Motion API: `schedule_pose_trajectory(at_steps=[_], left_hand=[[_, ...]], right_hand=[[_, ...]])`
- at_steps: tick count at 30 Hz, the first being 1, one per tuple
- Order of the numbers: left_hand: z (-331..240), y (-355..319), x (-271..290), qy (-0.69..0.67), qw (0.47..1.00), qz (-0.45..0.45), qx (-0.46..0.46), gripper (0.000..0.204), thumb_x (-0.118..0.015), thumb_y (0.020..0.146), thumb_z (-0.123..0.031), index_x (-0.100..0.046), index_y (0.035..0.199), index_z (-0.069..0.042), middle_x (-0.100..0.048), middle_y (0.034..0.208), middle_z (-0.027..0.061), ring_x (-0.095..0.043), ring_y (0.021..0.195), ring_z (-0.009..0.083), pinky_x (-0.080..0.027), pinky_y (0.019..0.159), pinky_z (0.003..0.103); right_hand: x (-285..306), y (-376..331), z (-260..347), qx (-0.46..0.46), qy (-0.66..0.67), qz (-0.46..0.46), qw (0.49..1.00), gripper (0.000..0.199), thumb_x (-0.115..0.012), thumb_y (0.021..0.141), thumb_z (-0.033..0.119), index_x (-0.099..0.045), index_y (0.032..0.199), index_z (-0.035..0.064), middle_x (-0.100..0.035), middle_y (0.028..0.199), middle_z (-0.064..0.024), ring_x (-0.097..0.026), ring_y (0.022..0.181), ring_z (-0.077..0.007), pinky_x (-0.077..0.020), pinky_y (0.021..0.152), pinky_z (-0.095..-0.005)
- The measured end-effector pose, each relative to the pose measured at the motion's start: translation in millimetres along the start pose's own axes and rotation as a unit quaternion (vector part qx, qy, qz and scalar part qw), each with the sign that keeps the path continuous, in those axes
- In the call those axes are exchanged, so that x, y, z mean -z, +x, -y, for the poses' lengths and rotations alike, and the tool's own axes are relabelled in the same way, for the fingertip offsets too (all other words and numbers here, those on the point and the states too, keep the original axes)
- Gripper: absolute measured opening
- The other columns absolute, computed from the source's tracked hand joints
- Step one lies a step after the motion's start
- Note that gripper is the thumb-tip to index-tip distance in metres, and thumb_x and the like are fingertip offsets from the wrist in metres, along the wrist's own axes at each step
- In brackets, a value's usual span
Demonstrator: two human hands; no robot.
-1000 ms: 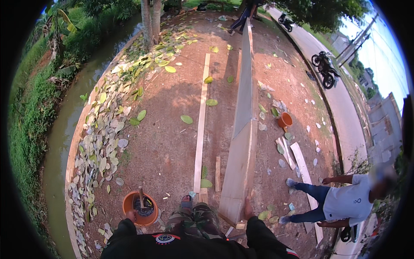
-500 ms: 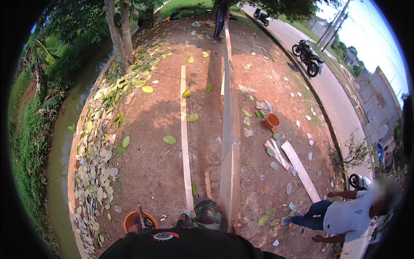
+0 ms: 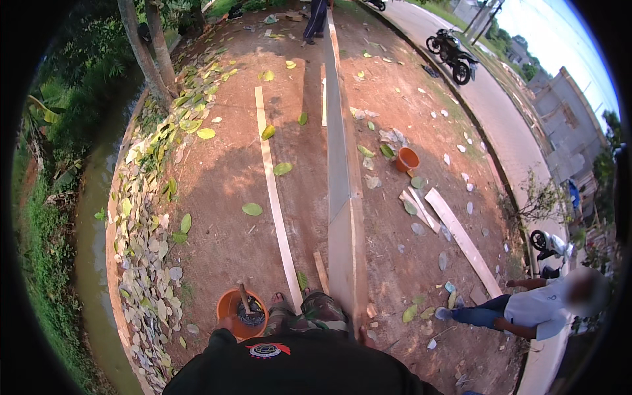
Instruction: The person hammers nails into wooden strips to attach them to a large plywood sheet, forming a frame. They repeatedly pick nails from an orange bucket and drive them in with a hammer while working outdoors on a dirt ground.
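An orange bucket (image 3: 224, 306) holds a wooden-handled hammer (image 3: 245, 297) and a dark heap of small pieces, probably nails. My left hand (image 3: 226, 324) is closed on the near left rim of the bucket, its fingers partly hidden. A long wooden panel (image 3: 340, 257) stands on edge, running away from me, with a wooden strip along its right side and a joint midway. At its near end my right hand (image 3: 365, 336) grips the strip, partly covered by my sleeve. By the far end stands a person (image 3: 316, 23) in dark trousers.
A narrow board (image 3: 271, 178) lies on the ground to the left of the panel. At right lie planks (image 3: 463, 240) and another orange bucket (image 3: 407, 159). A person in a white shirt (image 3: 536, 307) stands at right. A water channel (image 3: 99, 263) runs along the left; a motorcycle (image 3: 453, 56) is parked on the road.
The bucket has come up and to the right with my left hand, closer to my legs. My view has shifted. The person at right has moved their arms.
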State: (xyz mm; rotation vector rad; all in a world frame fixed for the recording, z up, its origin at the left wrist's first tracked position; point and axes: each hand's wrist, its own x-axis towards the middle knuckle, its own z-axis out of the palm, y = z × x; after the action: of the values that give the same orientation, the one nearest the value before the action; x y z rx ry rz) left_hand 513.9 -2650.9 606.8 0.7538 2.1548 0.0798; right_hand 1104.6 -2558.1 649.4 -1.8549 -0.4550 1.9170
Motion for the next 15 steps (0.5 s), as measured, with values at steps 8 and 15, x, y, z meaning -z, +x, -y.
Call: schedule_pose_trajectory(at_steps=[8,15], left_hand=[[-36,65,19,-0.076,0.993,0.028,-0.088,0.030,-0.061,0.092,-0.030,-0.074,0.109,-0.010,-0.070,0.109,0.0235,-0.065,0.107,0.0391,-0.050,0.094,0.046],[-15,94,61,0.071,0.984,0.068,-0.150,0.029,-0.055,0.094,-0.028,-0.073,0.114,-0.016,-0.071,0.109,0.0221,-0.068,0.104,0.0366,-0.051,0.094,0.045]], right_hand=[[-34,-18,-16,0.024,0.013,-0.024,0.999,0.079,-0.045,0.099,0.063,-0.053,0.139,-0.0048,-0.058,0.136,-0.0167,-0.054,0.123,-0.0268,-0.0407,0.107,-0.0376],[-59,-15,-30,0.048,0.039,-0.023,0.998,0.080,-0.046,0.099,0.064,-0.054,0.138,-0.0057,-0.058,0.137,-0.0165,-0.053,0.124,-0.0249,-0.0406,0.107,-0.0362]])
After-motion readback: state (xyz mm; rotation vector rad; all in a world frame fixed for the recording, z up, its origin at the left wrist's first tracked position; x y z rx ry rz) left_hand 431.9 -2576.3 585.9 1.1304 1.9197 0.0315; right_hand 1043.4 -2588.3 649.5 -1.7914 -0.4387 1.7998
